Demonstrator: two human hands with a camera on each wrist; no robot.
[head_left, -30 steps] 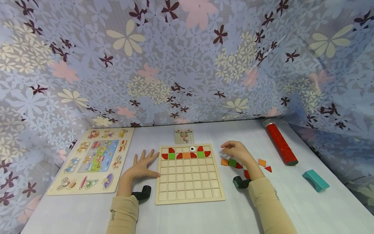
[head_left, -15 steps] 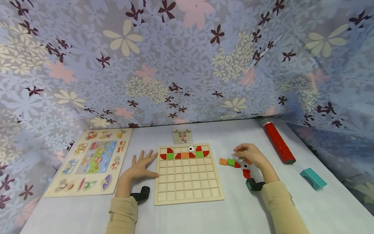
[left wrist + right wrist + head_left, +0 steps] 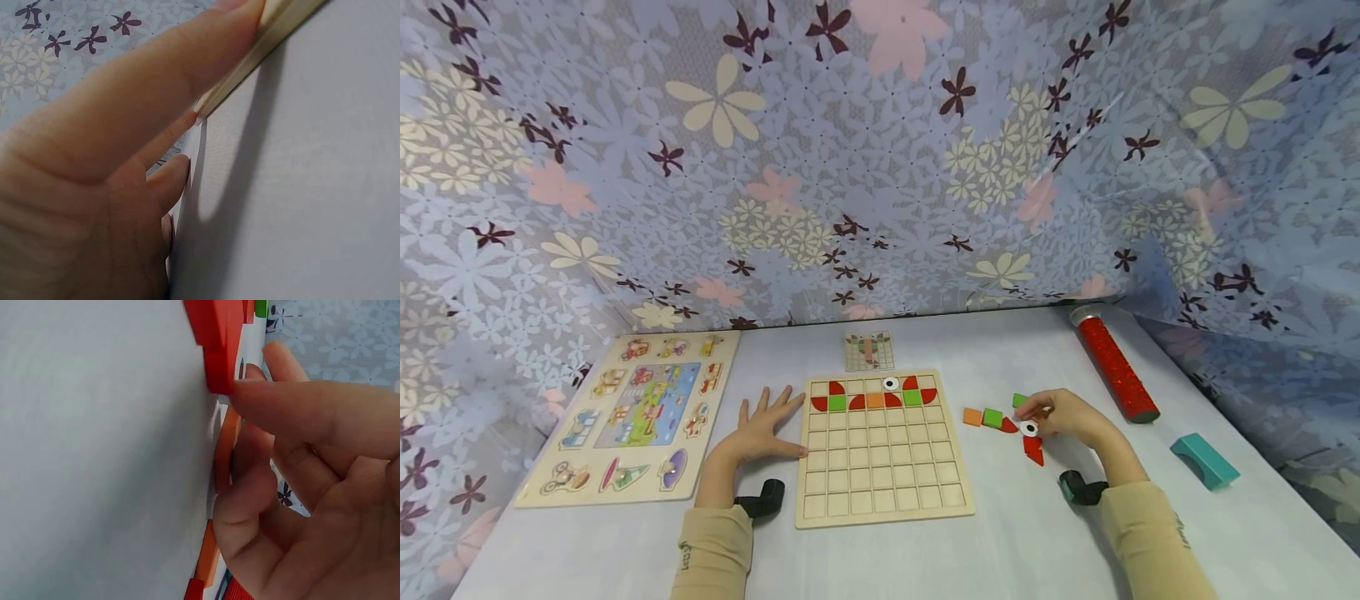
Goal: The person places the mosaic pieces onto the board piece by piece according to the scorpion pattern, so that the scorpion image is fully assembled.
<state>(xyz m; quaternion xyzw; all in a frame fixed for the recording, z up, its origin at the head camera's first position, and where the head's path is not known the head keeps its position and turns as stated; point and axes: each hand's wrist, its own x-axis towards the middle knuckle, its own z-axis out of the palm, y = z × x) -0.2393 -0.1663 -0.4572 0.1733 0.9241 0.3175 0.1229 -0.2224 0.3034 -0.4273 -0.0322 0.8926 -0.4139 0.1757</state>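
In the head view a square wooden grid board (image 3: 880,467) lies at the centre, with red, green and orange tiles and one eye tile in its top rows. My left hand (image 3: 762,432) rests at its left edge, fingers spread. The left wrist view has the thumb (image 3: 156,81) touching the board's edge (image 3: 250,59). At the right, my right hand (image 3: 1067,417) pinches at a white eye tile (image 3: 1029,427) on the table, fingers curled. Beside it lie red tiles (image 3: 1033,450). In the right wrist view the thumb meets a red piece (image 3: 220,365); the fingers partly hide an orange tile (image 3: 226,447).
Orange (image 3: 972,416) and green (image 3: 992,418) tiles lie right of the board. A pattern card (image 3: 869,351) sits behind it. A peg puzzle (image 3: 625,417) is at the left. A red glittery tube (image 3: 1116,367) and a teal arch block (image 3: 1205,460) stand at the right.
My right hand has moved right and towards me, from near the board's upper right to the loose tiles, uncovering the eye tile on the way. The left hand stays at the board.
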